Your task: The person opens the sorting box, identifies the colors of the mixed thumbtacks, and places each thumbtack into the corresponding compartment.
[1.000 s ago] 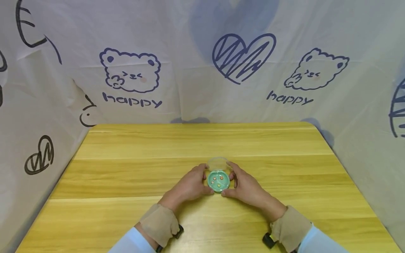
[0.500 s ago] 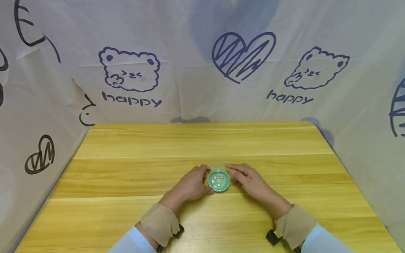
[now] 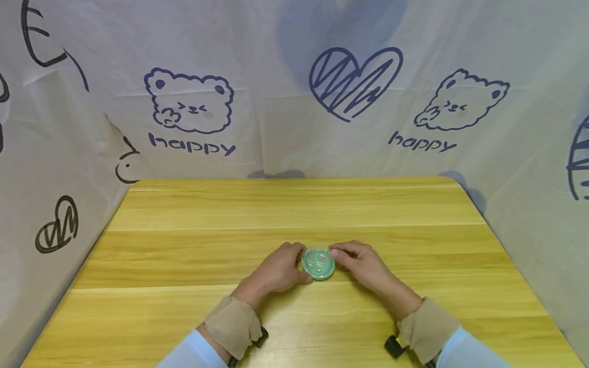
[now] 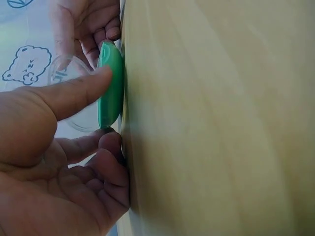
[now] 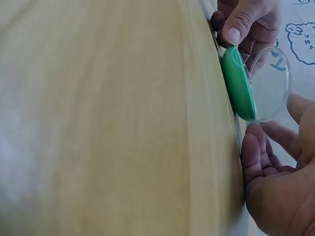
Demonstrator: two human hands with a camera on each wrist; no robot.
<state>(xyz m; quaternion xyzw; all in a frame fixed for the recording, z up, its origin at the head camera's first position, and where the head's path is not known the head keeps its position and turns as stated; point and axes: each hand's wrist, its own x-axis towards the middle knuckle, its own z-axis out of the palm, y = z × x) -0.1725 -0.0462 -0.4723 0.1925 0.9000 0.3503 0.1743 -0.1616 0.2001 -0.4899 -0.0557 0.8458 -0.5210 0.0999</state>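
While flanking case (image 3: 318,263), hands (image 3: 322,268) curled.

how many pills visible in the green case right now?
3, seen through the clear lid of the green case: one left, one lower middle, one upper right. Lid glare may hide more.

Open tabletop all round, with one small cluster at the near middle

Left hand (image 3: 278,271) and right hand (image 3: 361,266) flank the round green plastic dish (image 3: 318,263); printed white cloth backdrop (image 3: 294,92) walls three sides of the yellow wooden table (image 3: 294,209).
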